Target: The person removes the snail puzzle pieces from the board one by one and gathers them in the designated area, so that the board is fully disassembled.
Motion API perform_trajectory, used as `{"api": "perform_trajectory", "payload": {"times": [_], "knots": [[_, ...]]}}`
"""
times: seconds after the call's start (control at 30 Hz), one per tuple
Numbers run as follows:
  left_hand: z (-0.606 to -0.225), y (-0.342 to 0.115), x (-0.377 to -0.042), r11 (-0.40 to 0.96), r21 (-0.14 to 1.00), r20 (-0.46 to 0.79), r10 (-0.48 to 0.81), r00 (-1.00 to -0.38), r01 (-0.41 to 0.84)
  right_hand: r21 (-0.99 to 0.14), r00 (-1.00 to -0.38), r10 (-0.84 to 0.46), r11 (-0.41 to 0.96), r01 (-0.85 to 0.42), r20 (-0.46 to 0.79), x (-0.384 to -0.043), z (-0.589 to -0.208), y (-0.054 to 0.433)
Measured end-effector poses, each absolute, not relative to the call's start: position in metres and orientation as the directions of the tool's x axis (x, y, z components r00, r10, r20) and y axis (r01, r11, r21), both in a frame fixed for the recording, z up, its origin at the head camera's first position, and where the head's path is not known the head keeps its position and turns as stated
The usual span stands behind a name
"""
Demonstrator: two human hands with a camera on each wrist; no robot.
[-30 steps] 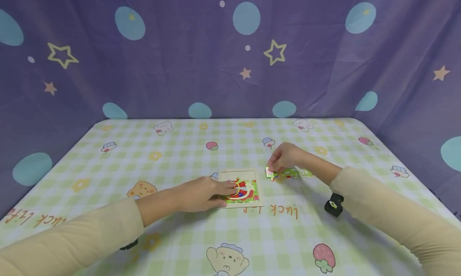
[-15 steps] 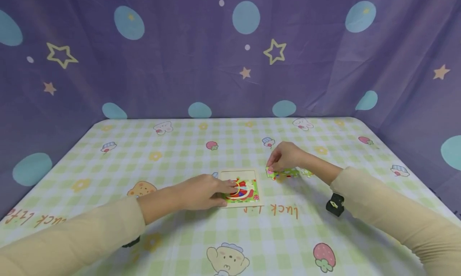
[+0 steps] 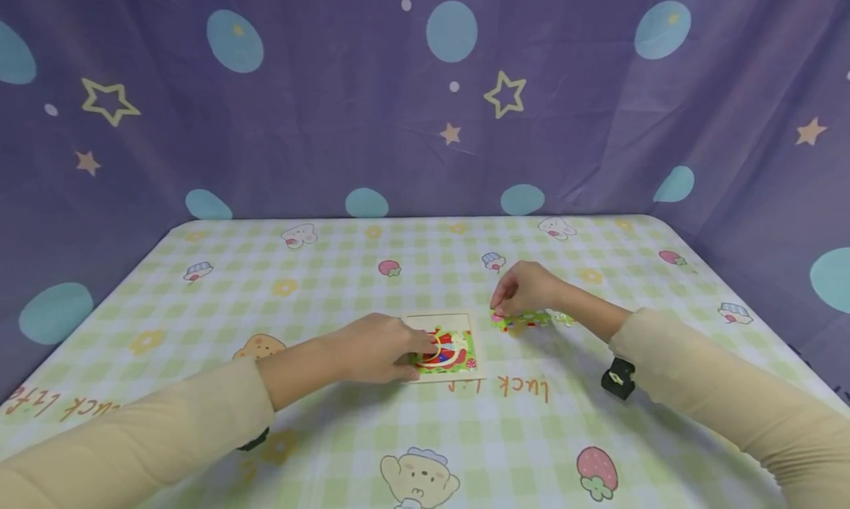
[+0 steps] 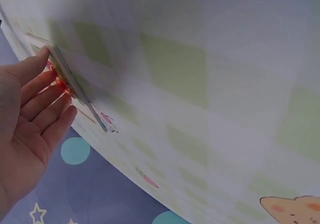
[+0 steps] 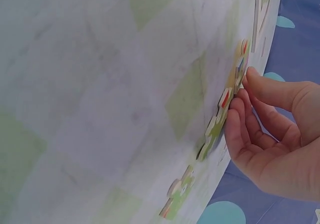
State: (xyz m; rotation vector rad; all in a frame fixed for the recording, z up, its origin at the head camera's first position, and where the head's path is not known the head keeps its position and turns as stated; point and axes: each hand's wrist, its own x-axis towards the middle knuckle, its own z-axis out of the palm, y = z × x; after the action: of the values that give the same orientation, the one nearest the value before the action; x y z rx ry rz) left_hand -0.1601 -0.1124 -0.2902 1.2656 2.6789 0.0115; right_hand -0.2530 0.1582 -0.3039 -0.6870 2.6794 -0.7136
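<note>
My left hand rests on the left side of a wooden tray puzzle. Its fingers are fairly straight and their tips touch the red-and-green picture pieces; the left wrist view shows the fingers over the tray from the side. To the right of the tray, my right hand pinches a green-edged puzzle piece between thumb and fingertips, low at the tabletop. In the right wrist view, several loose pieces lie in a row beneath the fingers. Part of the held piece is hidden.
A checked tablecloth with printed cartoons covers the table. The top part of the tray shows bare wood. More loose pieces lie under and beside the right wrist. A purple curtain hangs behind the table.
The piece at my right fingertips has turned slightly and sits a bit flatter. My left hand has shifted only a little; the tray stays in place.
</note>
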Motion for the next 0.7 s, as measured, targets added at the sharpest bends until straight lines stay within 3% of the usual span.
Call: {"api": "perform_trajectory", "payload": {"times": [0.4, 0.7], "knots": [[-0.29, -0.113, -0.159, 0.641, 0.162, -0.171, 0.767, -0.619, 0.75, -0.492, -0.802, -0.597, 0.701, -0.515, -0.011, -0.232, -0.291, 0.134], [-0.299, -0.11, -0.147, 0.595, 0.221, -0.163, 0.804, -0.572, 0.773, -0.49, -0.724, -0.686, 0.656, -0.574, -0.071, -0.213, -0.296, 0.111]]}}
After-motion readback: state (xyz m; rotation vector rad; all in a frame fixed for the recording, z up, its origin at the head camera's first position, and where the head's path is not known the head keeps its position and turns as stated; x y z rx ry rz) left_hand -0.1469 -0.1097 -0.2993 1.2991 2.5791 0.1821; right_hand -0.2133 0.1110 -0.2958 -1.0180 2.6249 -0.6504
